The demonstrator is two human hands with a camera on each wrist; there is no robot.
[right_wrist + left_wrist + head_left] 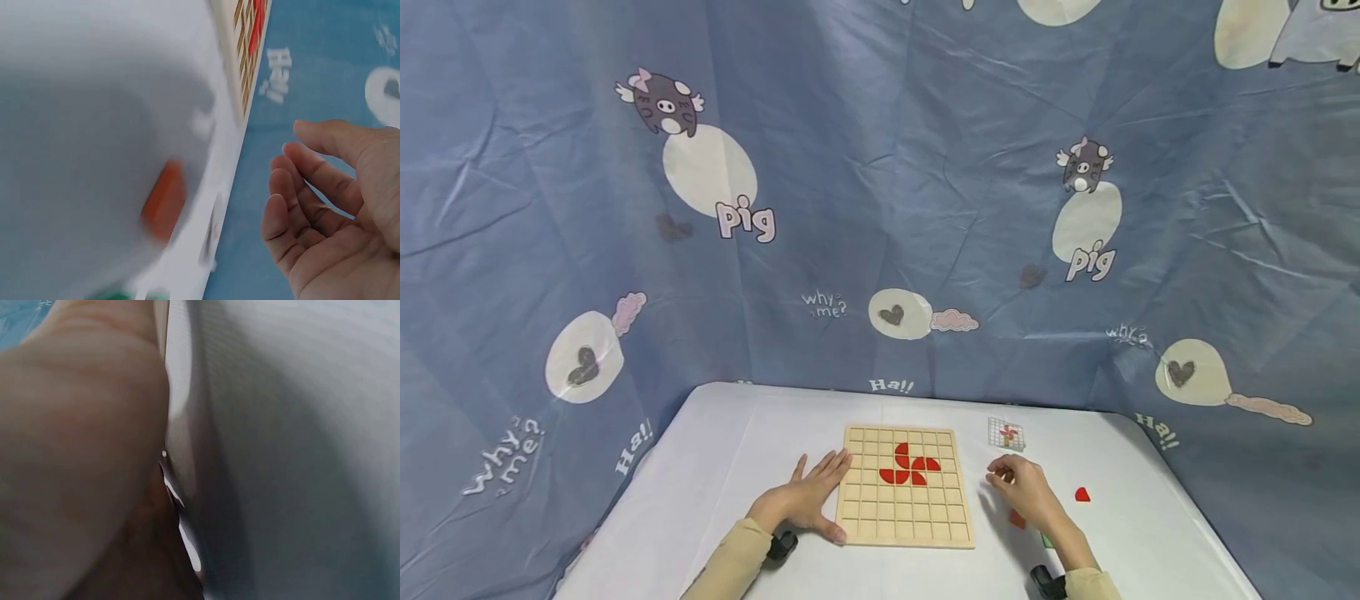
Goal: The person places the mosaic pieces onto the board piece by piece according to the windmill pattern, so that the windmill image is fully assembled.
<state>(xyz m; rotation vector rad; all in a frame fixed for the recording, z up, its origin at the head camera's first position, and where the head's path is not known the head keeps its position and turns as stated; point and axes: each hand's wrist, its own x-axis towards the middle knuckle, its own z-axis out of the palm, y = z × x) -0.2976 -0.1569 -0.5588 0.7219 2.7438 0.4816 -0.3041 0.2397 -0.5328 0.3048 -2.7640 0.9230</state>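
Observation:
A square wooden grid board lies on the white table, with several red curved pieces set in its cells as a pinwheel. My left hand, fingers spread, rests along the board's left edge; the left wrist view shows mostly blurred skin. Right of the board, my right hand hovers above the table. Its fingers are loosely bent, and the right wrist view shows nothing between thumb and fingertips. Under that hand lies an orange piece, with a green piece partly hidden by the forearm.
A small pattern card with a printed grid lies behind the right hand. One loose red piece sits to the right of that hand. Blue printed cloth hangs behind and beside the white table.

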